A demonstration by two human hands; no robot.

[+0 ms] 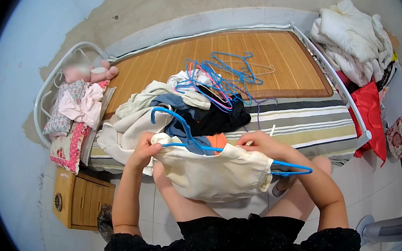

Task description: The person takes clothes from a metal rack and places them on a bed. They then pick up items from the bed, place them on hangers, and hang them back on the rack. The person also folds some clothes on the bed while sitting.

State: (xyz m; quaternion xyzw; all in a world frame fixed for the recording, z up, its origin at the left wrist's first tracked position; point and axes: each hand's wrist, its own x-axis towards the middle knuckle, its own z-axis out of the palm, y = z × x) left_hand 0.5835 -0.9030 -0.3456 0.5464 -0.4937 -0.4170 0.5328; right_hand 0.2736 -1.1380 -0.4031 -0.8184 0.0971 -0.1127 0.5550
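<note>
A blue clothes hanger runs across in front of my lap, its hook pointing up and to the left. A cream garment with a gathered edge hangs about it, and one hanger end sticks out past the cloth on the right. Closed at the garment's left edge, my left hand pinches the cloth beside the hanger bar. My right hand has its fingers bent onto the garment's upper edge, fingertips partly hidden. Just beyond lies a clothes pile with a black garment and pale trousers.
Several blue and pink hangers lie tangled on the bamboo mat of the bed. Pillows and a pink plush toy sit at the left end. A wooden cabinet stands lower left, a grey fan lower right.
</note>
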